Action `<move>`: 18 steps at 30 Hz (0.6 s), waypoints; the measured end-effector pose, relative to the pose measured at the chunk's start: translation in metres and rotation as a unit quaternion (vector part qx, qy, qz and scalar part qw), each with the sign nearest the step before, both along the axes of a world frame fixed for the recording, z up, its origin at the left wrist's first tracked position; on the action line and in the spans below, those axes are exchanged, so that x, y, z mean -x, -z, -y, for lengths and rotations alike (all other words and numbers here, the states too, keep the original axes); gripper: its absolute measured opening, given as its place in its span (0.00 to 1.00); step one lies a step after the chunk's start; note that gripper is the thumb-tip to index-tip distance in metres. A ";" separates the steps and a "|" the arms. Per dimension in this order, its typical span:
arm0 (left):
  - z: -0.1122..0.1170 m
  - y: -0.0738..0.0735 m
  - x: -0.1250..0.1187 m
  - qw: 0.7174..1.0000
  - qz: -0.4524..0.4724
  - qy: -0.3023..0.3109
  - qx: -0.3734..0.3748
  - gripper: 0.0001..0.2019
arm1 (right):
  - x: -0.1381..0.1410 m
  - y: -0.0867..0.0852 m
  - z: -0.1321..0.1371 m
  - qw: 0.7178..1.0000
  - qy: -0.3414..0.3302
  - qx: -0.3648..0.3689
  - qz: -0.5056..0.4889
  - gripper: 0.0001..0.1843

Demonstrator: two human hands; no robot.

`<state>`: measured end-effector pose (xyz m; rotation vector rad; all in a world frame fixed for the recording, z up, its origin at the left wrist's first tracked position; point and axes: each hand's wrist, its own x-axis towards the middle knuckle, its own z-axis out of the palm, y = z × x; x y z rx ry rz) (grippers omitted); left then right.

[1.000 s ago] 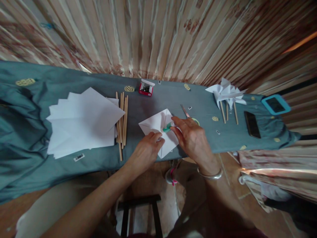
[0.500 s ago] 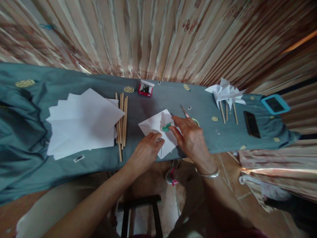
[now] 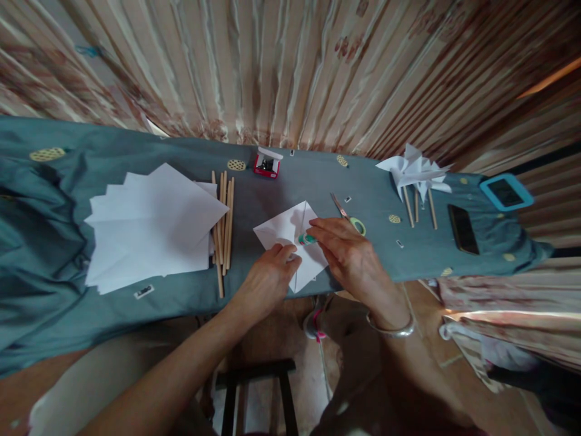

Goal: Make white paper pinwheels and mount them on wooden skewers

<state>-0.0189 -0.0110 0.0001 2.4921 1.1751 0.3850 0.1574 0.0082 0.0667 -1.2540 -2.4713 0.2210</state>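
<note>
A creased white paper square (image 3: 284, 229) lies on the grey-blue cloth near the table's front edge. My left hand (image 3: 267, 280) rests on its near corner, fingers curled down and pressing it flat. My right hand (image 3: 347, 251) pinches a small green object (image 3: 307, 239) against the middle of the paper. What the green object is stays unclear. Scissors with green handles (image 3: 348, 216) lie just beyond my right hand.
A fanned stack of white paper (image 3: 149, 227) lies at the left, beside a bundle of wooden sticks (image 3: 223, 221). A red box of clips (image 3: 266, 163) stands at the back. Finished paper pinwheels (image 3: 415, 172), a black phone (image 3: 462, 227) and a blue-cased device (image 3: 506, 191) lie at the right.
My right hand has turned and drawn the green object a little toward the paper's centre, uncovering the scissors' handle. My left hand has stayed put.
</note>
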 end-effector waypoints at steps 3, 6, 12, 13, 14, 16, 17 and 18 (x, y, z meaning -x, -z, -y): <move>0.000 -0.001 0.000 1.000 0.000 -0.001 0.004 0.12 | 0.003 -0.001 0.001 1.000 -0.010 0.002 0.006 0.23; 0.001 -0.001 0.000 1.000 0.006 -0.001 0.000 0.12 | 0.006 -0.002 0.002 1.000 -0.004 -0.001 0.028 0.23; 0.000 -0.001 0.000 1.000 0.008 0.002 0.009 0.12 | 0.009 -0.003 0.001 0.995 0.026 -0.035 0.089 0.19; 0.000 -0.001 0.000 1.000 0.008 0.002 0.012 0.13 | 0.010 -0.003 0.000 0.994 0.031 -0.038 0.096 0.18; 0.000 -0.002 0.000 1.000 0.007 0.001 0.016 0.13 | 0.011 -0.002 0.000 0.993 0.035 -0.038 0.101 0.17; 0.001 -0.004 0.000 1.000 0.001 -0.001 0.022 0.13 | 0.012 -0.002 -0.001 0.992 0.041 -0.041 0.112 0.16; 0.001 -0.004 0.000 1.000 -0.003 -0.001 0.023 0.13 | 0.012 -0.002 -0.002 0.991 0.044 -0.044 0.117 0.15; 0.001 -0.004 0.000 1.000 -0.006 -0.001 0.023 0.13 | 0.013 -0.002 -0.002 0.990 0.047 -0.047 0.123 0.15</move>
